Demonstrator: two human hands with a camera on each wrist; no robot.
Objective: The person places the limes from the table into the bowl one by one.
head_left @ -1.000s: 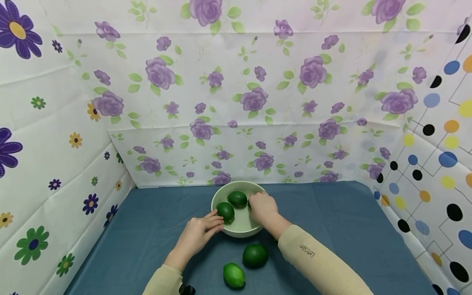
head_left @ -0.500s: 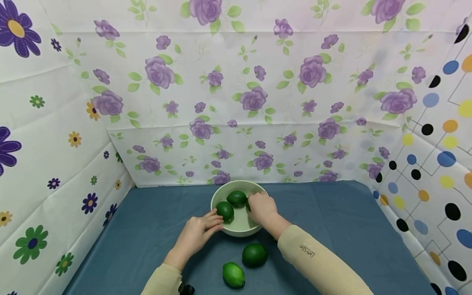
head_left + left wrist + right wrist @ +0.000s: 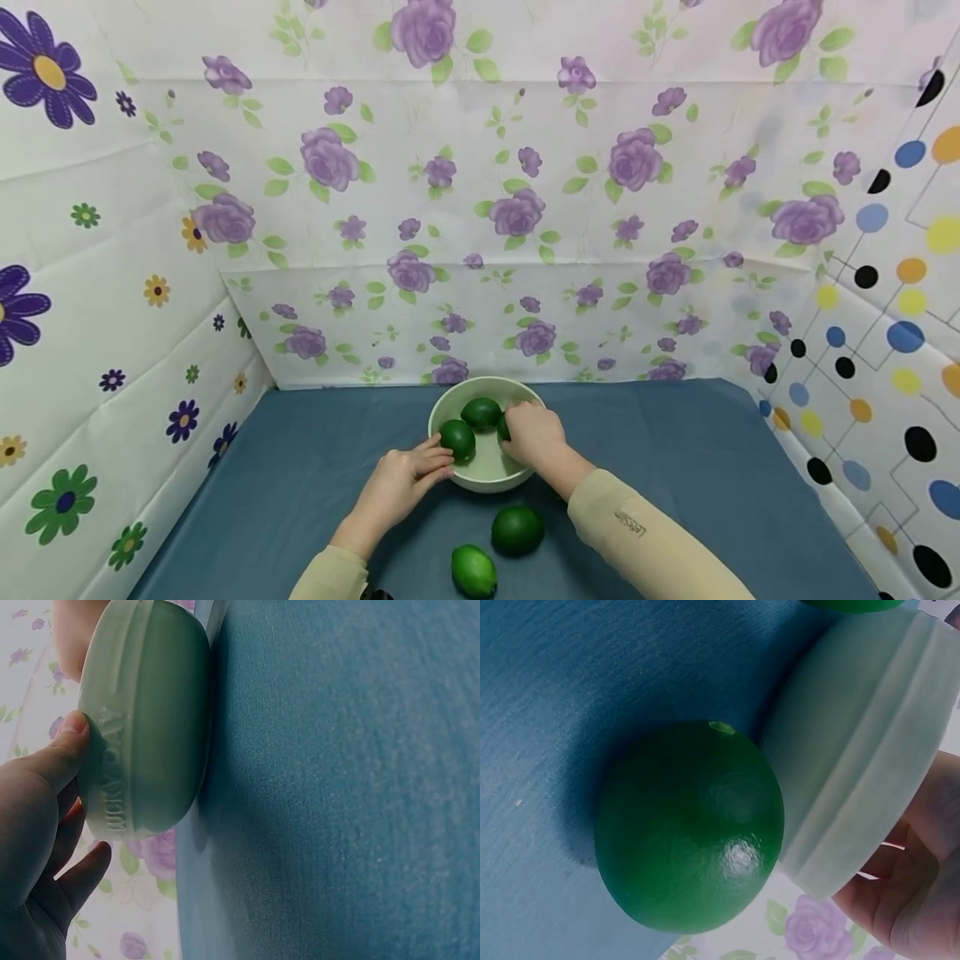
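A pale green bowl stands near the back of the blue-covered table. Inside it lie two dark green, egg-shaped fruits, one at the left and one farther back. My right hand reaches over the right rim, curled around another dark green fruit mostly hidden by the fingers. At the left rim rests my left hand, fingers fairly straight and close to the left fruit. Its thumb touches the bowl's rim in the left wrist view.
In front of the bowl lie a dark green fruit and a brighter lime. The right wrist view shows a large dark green fruit close beside the bowl. Flowered cloth hangs behind; patterned cloths flank both sides.
The head view has tilted slightly, so everything sits a little lower. More of the fruit under my right hand shows now; the left hand stays at the rim.
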